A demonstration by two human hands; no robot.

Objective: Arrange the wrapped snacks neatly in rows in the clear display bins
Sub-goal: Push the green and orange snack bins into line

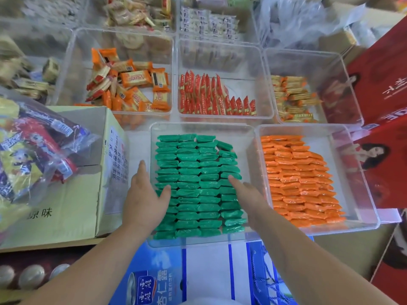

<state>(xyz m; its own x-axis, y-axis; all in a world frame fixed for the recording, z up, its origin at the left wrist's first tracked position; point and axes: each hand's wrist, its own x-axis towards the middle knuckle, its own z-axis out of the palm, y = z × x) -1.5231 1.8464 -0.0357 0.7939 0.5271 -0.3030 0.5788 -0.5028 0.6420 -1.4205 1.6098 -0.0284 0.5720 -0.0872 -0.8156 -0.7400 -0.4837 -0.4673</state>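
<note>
Green snacks (pixel 198 172) between left grip (pixel 145 199) and right grip (pixel 248 199)

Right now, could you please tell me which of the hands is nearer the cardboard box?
Left. The left hand is at the green snacks' left edge, beside the cardboard box; the right hand rests on their right column, farther off.
</note>
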